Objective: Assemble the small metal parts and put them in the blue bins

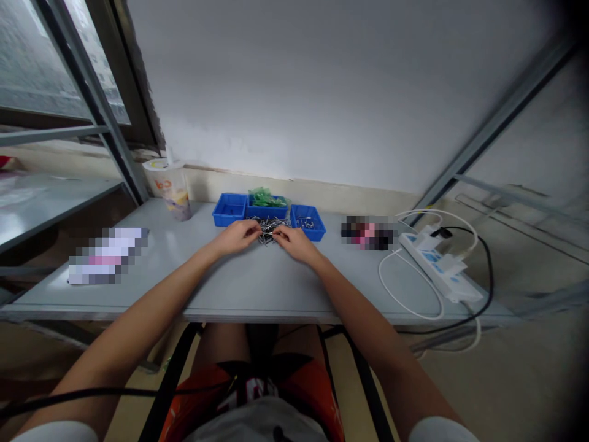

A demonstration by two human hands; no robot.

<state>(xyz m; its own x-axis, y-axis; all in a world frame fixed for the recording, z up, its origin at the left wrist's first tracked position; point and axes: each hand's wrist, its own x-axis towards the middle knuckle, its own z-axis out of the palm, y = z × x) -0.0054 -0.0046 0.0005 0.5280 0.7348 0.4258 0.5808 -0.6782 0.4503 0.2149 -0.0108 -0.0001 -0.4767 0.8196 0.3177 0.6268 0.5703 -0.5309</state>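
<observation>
A loose pile of thin, silvery metal pieces (271, 226), shaped like nails or rivets, lies on the grey table between my two hands. At the pile's left edge is my left hand (238, 237), its fingers curled in toward the thumb. My right hand (297, 243) reaches in from the other side with thumb and fingertips pinched together over the pieces. What either hand pinches is too small to make out. Behind the pile stand a blue tray (229, 216) on the left, a blue tray (267, 212) with green plastic packets (263, 197), and a blue tray (317, 235) containing several small metal pieces.
A drink cup with a straw (172, 193) stands back left, and a blurred-out phone-like slab (108, 255) lies front left. To the right are a blurred-out dark and pink object (368, 233) and a white power strip (444, 270) with plugs and looping cables. A wall backs the table (267, 291).
</observation>
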